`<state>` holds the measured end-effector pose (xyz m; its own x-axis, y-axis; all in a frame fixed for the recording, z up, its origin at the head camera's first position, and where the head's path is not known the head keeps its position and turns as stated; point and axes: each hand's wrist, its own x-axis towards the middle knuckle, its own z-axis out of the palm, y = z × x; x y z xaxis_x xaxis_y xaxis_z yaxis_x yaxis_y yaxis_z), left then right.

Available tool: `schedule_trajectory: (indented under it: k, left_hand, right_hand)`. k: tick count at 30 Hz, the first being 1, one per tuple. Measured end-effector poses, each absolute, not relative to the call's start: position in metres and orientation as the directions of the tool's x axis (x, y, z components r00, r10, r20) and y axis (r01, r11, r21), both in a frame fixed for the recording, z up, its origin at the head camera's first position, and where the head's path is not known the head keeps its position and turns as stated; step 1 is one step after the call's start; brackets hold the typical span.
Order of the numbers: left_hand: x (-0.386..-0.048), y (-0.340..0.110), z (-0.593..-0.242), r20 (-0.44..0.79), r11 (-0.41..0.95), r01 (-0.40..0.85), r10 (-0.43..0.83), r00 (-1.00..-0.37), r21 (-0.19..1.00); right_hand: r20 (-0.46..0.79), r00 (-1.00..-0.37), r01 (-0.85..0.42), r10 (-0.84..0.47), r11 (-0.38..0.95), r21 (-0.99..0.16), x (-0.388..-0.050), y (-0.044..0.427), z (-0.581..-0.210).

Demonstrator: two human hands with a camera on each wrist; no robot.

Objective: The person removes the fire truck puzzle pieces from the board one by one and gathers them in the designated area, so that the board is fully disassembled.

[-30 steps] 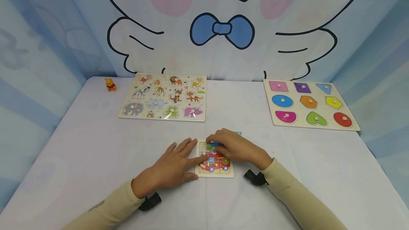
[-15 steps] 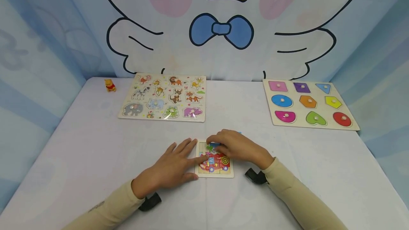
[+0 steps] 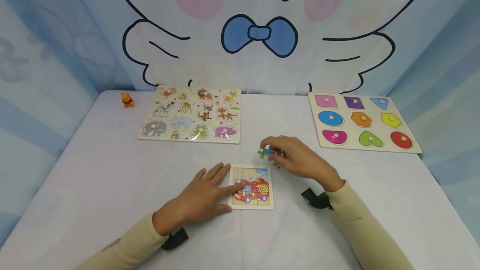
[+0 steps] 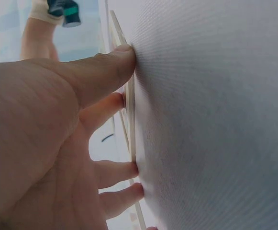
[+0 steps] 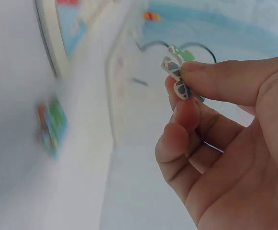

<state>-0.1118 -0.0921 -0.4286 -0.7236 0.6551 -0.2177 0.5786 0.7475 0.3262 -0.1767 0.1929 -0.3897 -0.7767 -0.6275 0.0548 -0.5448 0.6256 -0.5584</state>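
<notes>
Far ahead of your left hand (image 3: 198, 197) and off to its left, a little red and yellow toy bear (image 3: 128, 100) is on the white surface (image 3: 112, 166). To the right of the bear, ahead of your left hand, lies the animal board (image 3: 183, 138). Your left hand is spread out, with one finger on the red truck picture and the thumb at the edge of the small puzzle (image 3: 251, 207), just to its right. Bare wood shows at the puzzle's top left. Your right hand (image 3: 300, 159) pinches a blue and green piece (image 3: 268, 151) above the surface, past the puzzle. Another piece (image 5: 52, 125), blurry, lies near that hand. Farther ahead and right of it lies the shape board (image 3: 346, 118).
</notes>
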Motion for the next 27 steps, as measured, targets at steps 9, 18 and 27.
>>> schedule_trajectory:
  k: [9,18,27]
  left_hand:
    - [-0.110,-0.093,-0.429,-0.197,0.741,0.579,0.659,-0.726,0.341]
    - [-0.111,-0.092,-0.432,-0.201,0.744,0.573,0.655,-0.729,0.344]
    - [-0.111,-0.093,-0.432,-0.202,0.743,0.577,0.656,-0.727,0.339]
  right_hand:
    - [-0.025,-0.879,-0.383,-0.476,0.737,-0.557,-0.185,0.254,-0.379]
    - [-0.111,-0.848,-0.371,-0.518,0.731,-0.573,-0.189,0.263,-0.401]
    - [-0.141,-0.832,-0.392,-0.536,0.748,-0.535,-0.194,0.257,-0.413]
